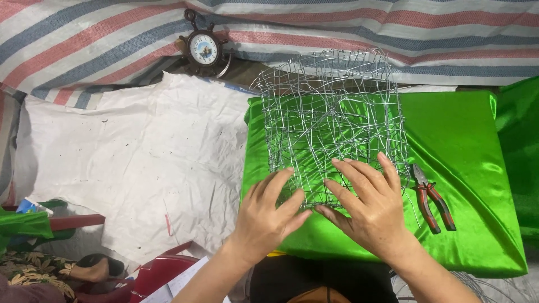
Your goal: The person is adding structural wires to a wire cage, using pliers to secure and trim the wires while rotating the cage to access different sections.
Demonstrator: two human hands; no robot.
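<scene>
A crumpled piece of silver wire mesh [331, 106] lies on a block covered in shiny green satin cloth [460, 146]. My left hand [269, 210] and my right hand [368, 199] rest flat, fingers spread, on the near edge of the mesh, pressing it against the cloth. Neither hand closes around anything. A pair of pliers with red and black handles [431, 199] lies on the green cloth just right of my right hand.
A white woven sheet [135, 163] covers the floor to the left. A dark clock shaped like a ship's wheel [204, 50] stands at the back against a striped tarpaulin [95, 39]. A red plastic stool [163, 272] and another person's foot [84, 272] are at the lower left.
</scene>
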